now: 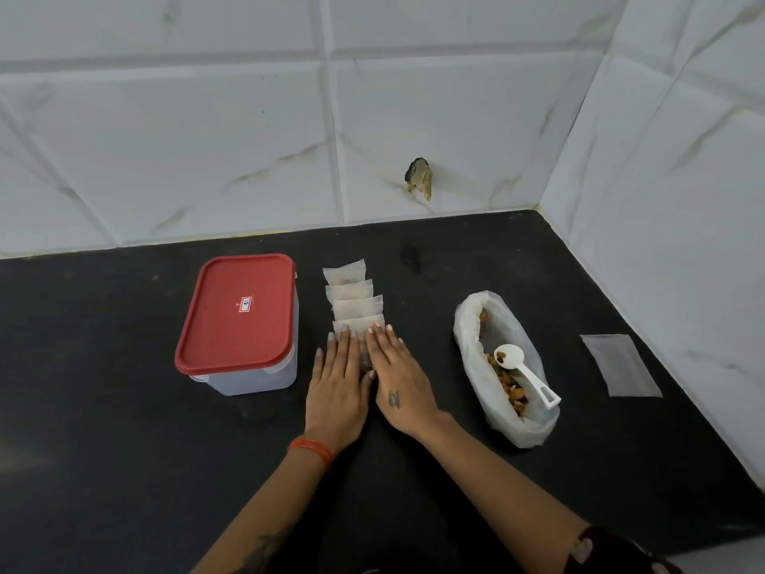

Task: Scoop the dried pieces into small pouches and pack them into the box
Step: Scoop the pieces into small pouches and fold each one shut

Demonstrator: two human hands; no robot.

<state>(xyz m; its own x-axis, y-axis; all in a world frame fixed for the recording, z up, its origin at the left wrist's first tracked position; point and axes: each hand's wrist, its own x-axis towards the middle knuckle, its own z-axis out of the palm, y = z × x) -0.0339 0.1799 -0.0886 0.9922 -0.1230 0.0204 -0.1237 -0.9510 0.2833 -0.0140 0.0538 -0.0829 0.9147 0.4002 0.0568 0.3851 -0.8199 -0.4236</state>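
**Filled pouches being pressed flat beside the closed box**

Both hands are being laid flat, fingers straight and close together, on the nearest pouch of a row of filled pouches (355, 302) on the black tabletop (124, 449). The left hand (337, 387) is being rested on the left part of that pouch, and the right hand (399, 387) on its right part, the two hands lying just beside each other; nothing is being gripped by either. The nearest pouch is being mostly hidden under the palms, so its contents cannot be told. The other pouches are being shown overlapping one another in a line running away from the hands toward the tiled wall (248, 138).

Just to the left of the row, the clear plastic box (244, 374) is being kept upright with its red lid (238, 310) on it. To the right of the hands, well apart from the pouches, an open white bag (467, 333) is being seen lying on the tabletop with dried pieces (511, 391) inside it. A white scoop (523, 372) is being rested in the bag's mouth, a few pieces lying in its bowl. Farther right, near the side wall, a single flat empty pouch (621, 364) is lying alone on the tabletop. An orange thread band (312, 447) is being worn on the left wrist.
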